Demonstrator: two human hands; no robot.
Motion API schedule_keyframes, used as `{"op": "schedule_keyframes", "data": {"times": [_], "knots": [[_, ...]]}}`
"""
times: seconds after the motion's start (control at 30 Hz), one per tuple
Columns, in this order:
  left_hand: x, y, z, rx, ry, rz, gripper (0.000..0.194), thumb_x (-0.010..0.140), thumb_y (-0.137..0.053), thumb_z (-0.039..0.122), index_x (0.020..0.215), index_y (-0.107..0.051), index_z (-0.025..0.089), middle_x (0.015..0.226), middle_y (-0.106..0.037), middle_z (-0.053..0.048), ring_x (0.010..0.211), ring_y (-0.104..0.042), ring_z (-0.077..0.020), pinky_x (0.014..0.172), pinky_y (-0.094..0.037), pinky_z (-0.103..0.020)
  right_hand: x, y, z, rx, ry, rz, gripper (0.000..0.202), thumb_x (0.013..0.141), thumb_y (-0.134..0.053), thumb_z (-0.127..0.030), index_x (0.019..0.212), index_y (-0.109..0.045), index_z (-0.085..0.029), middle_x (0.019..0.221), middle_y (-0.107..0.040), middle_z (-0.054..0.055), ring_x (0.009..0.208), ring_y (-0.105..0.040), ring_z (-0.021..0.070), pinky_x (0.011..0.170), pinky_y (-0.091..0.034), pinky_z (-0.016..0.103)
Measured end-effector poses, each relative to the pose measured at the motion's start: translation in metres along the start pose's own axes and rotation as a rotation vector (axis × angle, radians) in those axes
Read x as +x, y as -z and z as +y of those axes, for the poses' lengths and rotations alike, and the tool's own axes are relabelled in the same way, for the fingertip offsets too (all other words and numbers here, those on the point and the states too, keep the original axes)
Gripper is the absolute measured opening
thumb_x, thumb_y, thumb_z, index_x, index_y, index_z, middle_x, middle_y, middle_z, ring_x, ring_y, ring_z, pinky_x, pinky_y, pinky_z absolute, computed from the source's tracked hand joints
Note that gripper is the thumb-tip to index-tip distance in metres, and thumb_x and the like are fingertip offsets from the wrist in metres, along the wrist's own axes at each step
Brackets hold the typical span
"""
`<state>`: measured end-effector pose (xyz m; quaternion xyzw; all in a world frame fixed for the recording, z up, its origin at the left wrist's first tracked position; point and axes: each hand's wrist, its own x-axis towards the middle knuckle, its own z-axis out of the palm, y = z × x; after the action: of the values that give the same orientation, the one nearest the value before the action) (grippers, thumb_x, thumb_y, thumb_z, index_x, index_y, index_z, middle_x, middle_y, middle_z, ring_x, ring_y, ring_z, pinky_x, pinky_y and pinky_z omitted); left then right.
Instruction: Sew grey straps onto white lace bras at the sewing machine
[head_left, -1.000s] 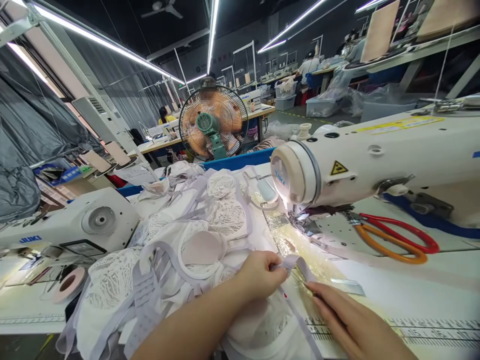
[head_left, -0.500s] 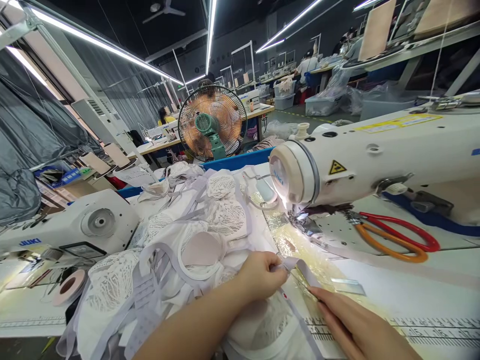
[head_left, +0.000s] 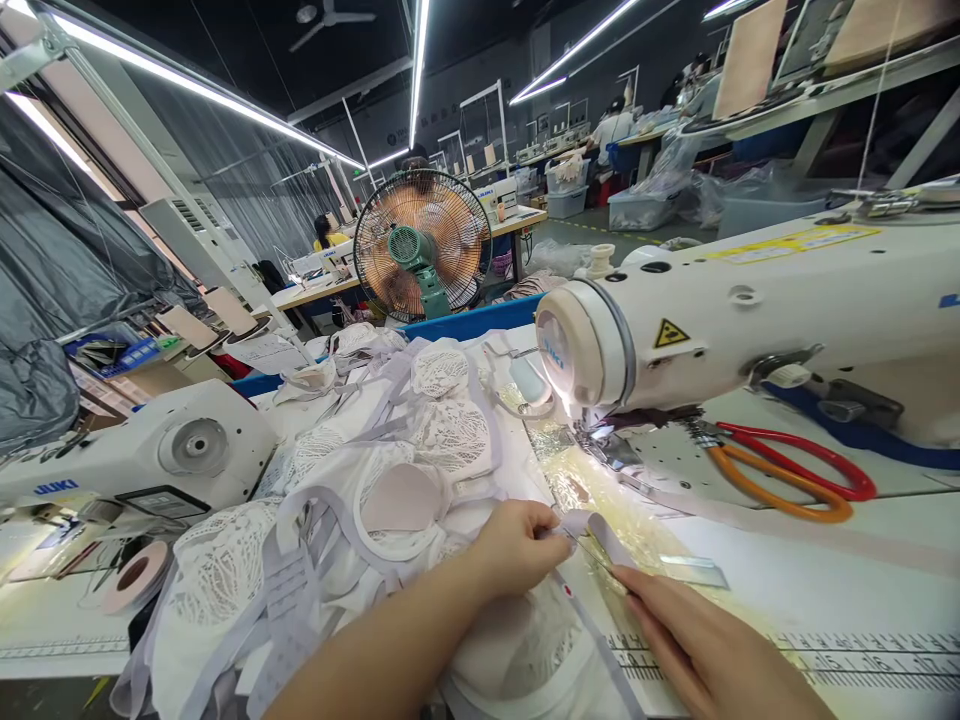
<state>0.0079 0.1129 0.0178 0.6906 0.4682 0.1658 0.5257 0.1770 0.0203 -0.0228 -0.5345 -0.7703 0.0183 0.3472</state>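
Looping rightward from the left hand (head_left: 521, 545) is a lavender strap (head_left: 612, 543).

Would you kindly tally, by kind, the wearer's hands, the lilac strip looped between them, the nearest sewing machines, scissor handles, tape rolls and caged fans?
Hands: 2 (left hand, right hand)
Lilac strip: 1
Sewing machines: 2 (left machine, right machine)
Scissor handles: 2 (red handle, orange handle)
Tape roll: 1
Caged fan: 1
Total: 9

We read JUKI (head_left: 56, 487) on the left machine (head_left: 127, 440) and the right machine (head_left: 720, 315), which also bears a yellow warning triangle (head_left: 671, 334).
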Motion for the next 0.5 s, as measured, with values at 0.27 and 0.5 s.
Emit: {"op": "schedule_keyframes", "data": {"times": [0.27,0.5], "knots": [[-0.0014,0.0052,0.0052,-0.249,0.071,-0.114,0.014,0.063,-0.056,0.023,0.056,-0.047,0.017,0.045,-0.035,0.008,0.043,-0.028,-0.0054,0.043,-0.018,-0.022,0.008,-0.0017,-0.001,0.214,-0.17,-0.064,0.03,0.09,-0.04,-0.032,0.104,-0.063,-0.021,0.099,-0.071,0.005,0.086,-0.068,0.0162,0.072,-0.055,0.021],[0.0011,0.0059,0.0041,-0.303,0.093,-0.084,0.023,0.061,-0.063,0.03,0.053,-0.047,0.016,0.044,-0.036,0.007,0.042,-0.028,-0.0048,0.043,-0.017,-0.023,0.0098,0.0065,0.0006,0.313,-0.291,0.012,0.029,0.086,-0.045,-0.039,0.104,-0.064,-0.025,0.101,-0.07,0.004,0.09,-0.067,0.0188,0.074,-0.055,0.023]]}}
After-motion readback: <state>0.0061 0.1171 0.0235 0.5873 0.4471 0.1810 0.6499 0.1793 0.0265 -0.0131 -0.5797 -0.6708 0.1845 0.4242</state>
